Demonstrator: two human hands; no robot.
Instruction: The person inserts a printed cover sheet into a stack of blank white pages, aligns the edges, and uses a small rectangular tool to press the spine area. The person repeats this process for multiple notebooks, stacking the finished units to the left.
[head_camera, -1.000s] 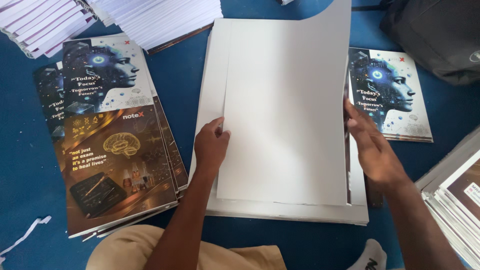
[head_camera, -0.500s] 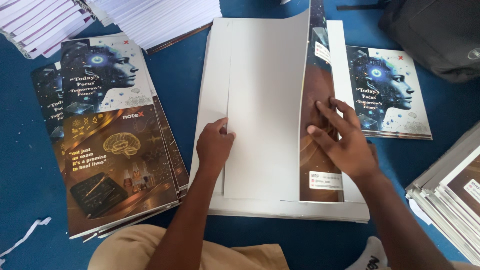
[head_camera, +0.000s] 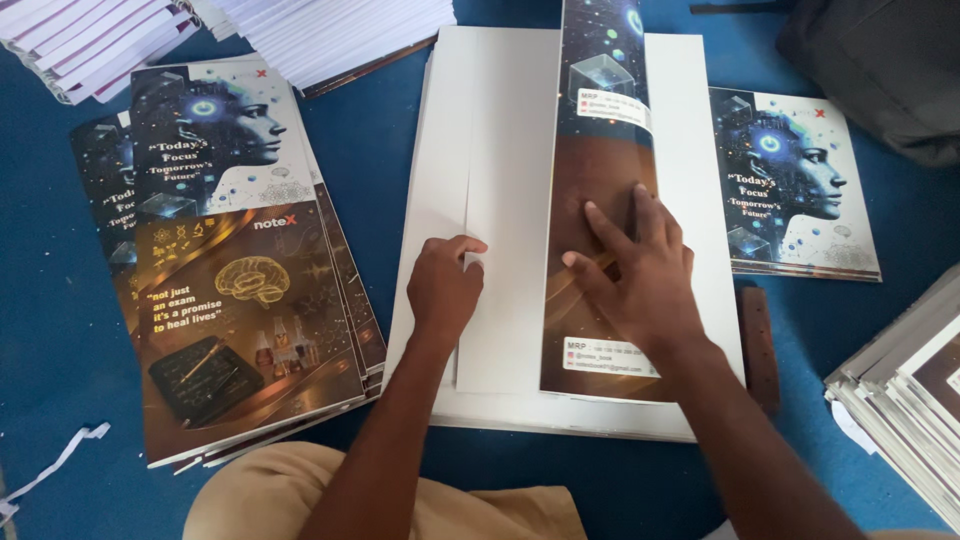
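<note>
On the blue floor (head_camera: 60, 330) a white cover stack (head_camera: 690, 130) lies centre, its top sheet (head_camera: 600, 180) folding over. Right hand (head_camera: 640, 275) presses it, fingers spread; left hand (head_camera: 443, 288), fingers curled, holds the white flap (head_camera: 505, 200).

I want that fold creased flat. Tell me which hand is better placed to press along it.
Right hand, probably: it lies flat on the folded printed cover, fingers spread. The left hand is fisted on the white sheet beside it.
</note>
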